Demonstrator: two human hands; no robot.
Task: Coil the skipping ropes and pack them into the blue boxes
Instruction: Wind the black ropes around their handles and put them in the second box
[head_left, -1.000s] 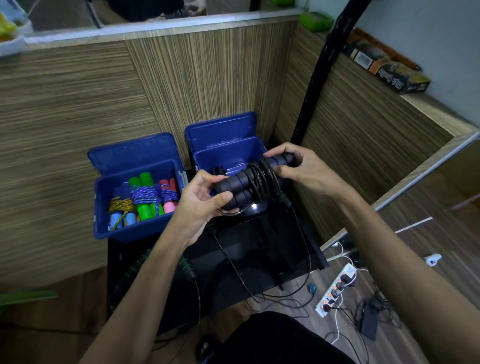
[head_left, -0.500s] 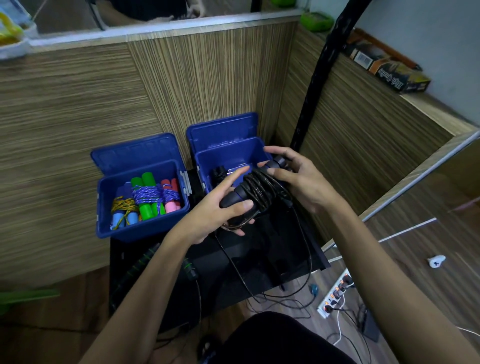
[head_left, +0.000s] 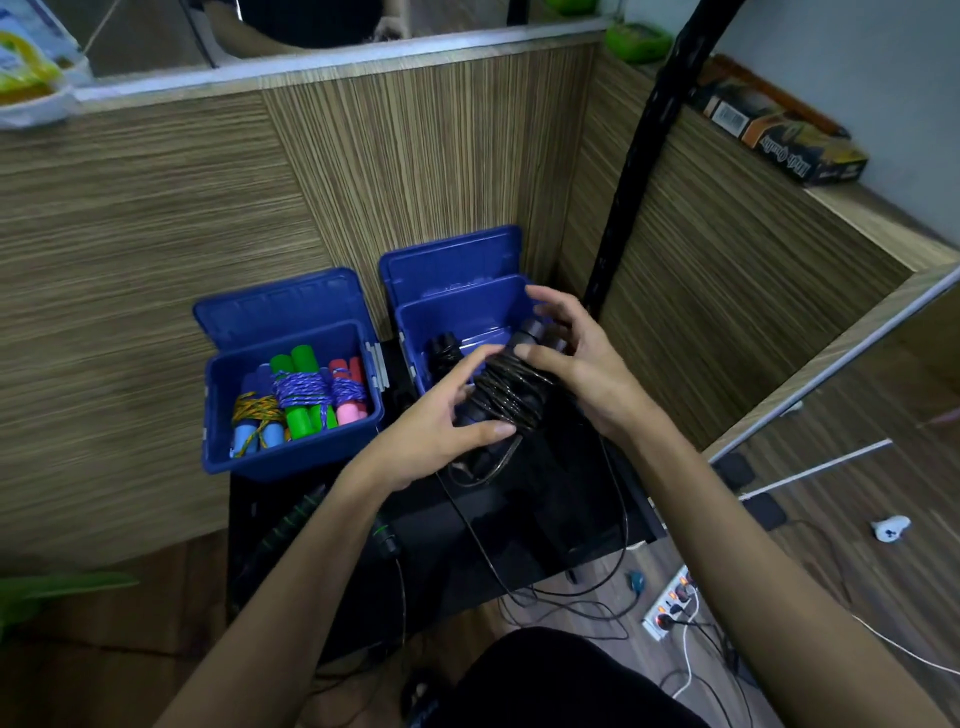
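You've got the black rope bundle (head_left: 506, 397) in both hands, right at the front lip of the right blue box (head_left: 457, 317), handles together and the cord wound round their middle. Your left hand (head_left: 436, 436) cups the near end, thumb underneath and fingers curled over the coils; your right hand (head_left: 576, 358) closes over the far end, where the handle tops poke out. Keep both grips firm, because by the look of it those wraps will spring loose the moment the pressure goes. There's a loose loop of cord (head_left: 493, 465) sagging below the bundle: tuck that under a wrap or gather it into your left palm before you lower anything, or it may snag the rim. Another black bundle (head_left: 444, 353) already sits against the left side of that box, so aim for the free space on the right and lay yours alongside it, not on top. Lower it level, far end first, and let go only once it's resting on the floor of the box. The left blue box (head_left: 291, 457) is filled with coloured ropes (head_left: 304, 395), so leave it alone. Mind the other cables trailing over the black bench (head_left: 519, 535).
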